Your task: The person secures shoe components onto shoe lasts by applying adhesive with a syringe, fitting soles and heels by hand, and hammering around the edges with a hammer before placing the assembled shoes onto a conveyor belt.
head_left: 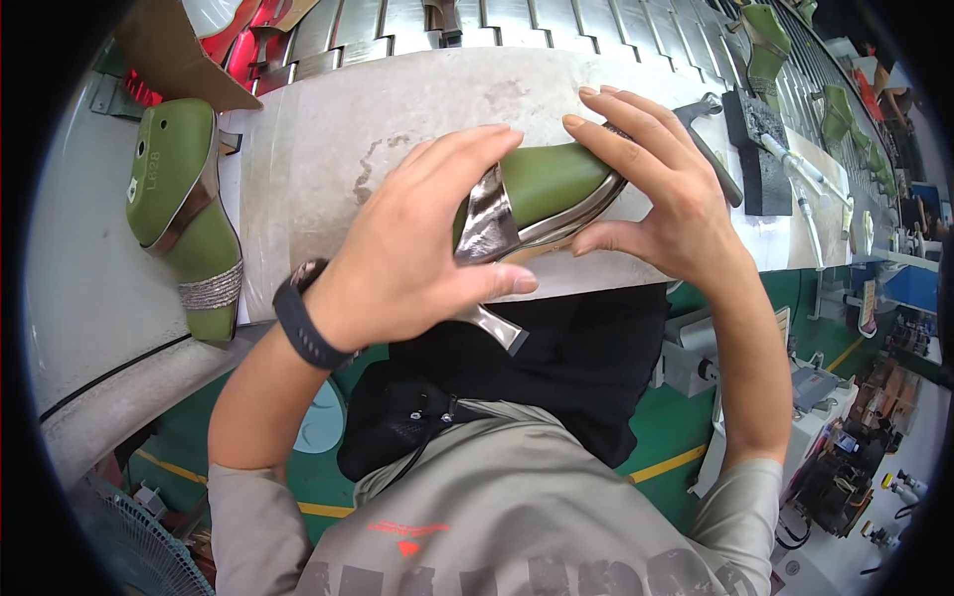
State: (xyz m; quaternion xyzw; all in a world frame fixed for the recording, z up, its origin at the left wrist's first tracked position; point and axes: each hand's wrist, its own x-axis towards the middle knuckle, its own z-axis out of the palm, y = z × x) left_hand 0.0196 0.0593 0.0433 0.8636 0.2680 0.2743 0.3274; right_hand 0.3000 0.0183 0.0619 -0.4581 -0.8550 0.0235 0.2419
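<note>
A high-heeled sandal (487, 226) lies on its side at the near edge of the workbench, with a green shoe last (556, 182) inside it. Its strap and sole edge are shiny metallic, and a slim silver heel (497, 330) points toward me. My left hand (412, 233) wraps round the rear part, thumb on the near side and fingers over the far side. Around the toe end curves my right hand (671, 184), its fingers spread and its thumb beside the sole edge. The toe and its sparkly strap are mostly hidden by that hand.
Another sandal on a green last (184, 223) stands at the left. Right of my hands lie a hammer (711, 149), a black block (760, 149) and brush-like tools (810, 169). A slatted metal conveyor (556, 20) runs behind, carrying more lasts (765, 50). A cardboard box (184, 50) is at far left.
</note>
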